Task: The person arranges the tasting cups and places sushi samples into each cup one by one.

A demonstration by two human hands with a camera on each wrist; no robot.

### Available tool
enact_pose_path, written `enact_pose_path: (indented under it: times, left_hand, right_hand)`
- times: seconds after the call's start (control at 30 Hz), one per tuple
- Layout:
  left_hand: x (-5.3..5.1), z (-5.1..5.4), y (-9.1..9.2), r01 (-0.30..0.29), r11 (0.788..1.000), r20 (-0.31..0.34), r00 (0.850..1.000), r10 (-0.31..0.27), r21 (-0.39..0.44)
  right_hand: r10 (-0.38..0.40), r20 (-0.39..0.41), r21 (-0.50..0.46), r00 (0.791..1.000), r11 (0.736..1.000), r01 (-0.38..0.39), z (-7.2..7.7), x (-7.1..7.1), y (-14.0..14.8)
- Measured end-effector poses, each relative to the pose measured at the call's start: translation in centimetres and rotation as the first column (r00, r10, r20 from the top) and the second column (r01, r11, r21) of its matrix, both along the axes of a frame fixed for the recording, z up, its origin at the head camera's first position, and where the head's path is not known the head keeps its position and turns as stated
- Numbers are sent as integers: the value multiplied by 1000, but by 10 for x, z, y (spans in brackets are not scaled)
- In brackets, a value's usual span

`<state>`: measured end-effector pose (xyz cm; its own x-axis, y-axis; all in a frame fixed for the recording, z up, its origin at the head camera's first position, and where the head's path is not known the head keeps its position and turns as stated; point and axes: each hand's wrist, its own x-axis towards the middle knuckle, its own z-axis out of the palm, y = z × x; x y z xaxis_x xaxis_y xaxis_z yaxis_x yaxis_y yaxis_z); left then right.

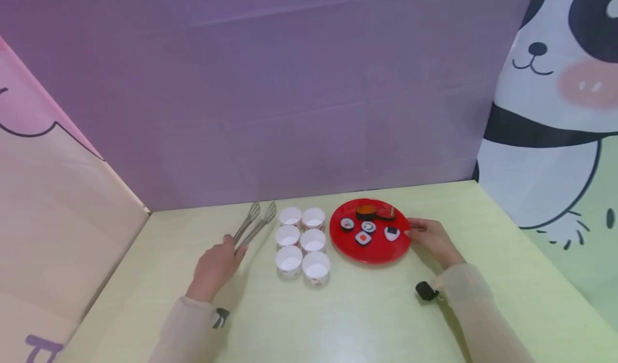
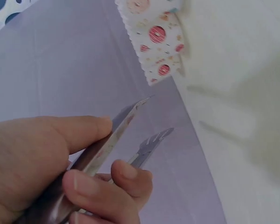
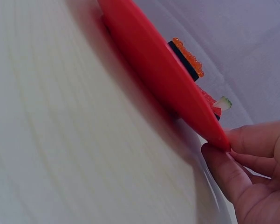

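My left hand (image 1: 217,266) grips metal tongs (image 1: 254,229), whose two slotted ends stand apart and point toward the back of the table. In the left wrist view the thumb and fingers curl round the tongs (image 2: 100,151). With thumb and fingers, my right hand (image 1: 433,241) pinches the right rim of a red plate (image 1: 372,254). On that plate lie several toy sushi pieces, among them an orange-topped roll (image 1: 366,212), a red-topped piece (image 1: 385,213) and a white rice ball (image 1: 392,234). In the right wrist view the plate (image 3: 153,70) appears edge-on, close to the tabletop.
Several white paper cups (image 1: 316,266) with printed sides stand in two columns between the tongs and the plate. Beneath everything is a pale wooden table (image 1: 338,320). A purple cloth backdrop (image 1: 299,100) rises behind its far edge, and a panda-print sheet (image 1: 545,175) hangs at the right.
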<state>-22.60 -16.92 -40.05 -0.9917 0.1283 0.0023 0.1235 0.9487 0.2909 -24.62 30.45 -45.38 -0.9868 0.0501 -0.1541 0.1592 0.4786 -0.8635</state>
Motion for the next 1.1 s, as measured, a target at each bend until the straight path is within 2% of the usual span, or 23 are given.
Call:
enact_pose_path:
  times: [0.17,0.37,0.8,0.9,1.1]
  left_hand:
    - [2,7,11,19,1000,-36,999,-20,-24]
    - [4,15,29,51,996,-79,995,-57,-70]
    - [8,21,73,150,984,-130,978,-163,-99]
    - [9,25,85,161,983,-119,978,-171,-92]
    - [8,26,105,180,981,-56,981,-184,-77]
  right_hand:
    - [-5,7,10,1000,1000,5,-3,0,1]
    - [0,-27,11,1000,1000,1,-3,1,2]
    - [-15,10,-4,1000,1000,16,-2,2,1]
    - [-16,20,2,1000,1000,16,-1,1,1]
    - [-15,18,7,1000,1000,15,0,0,-1]
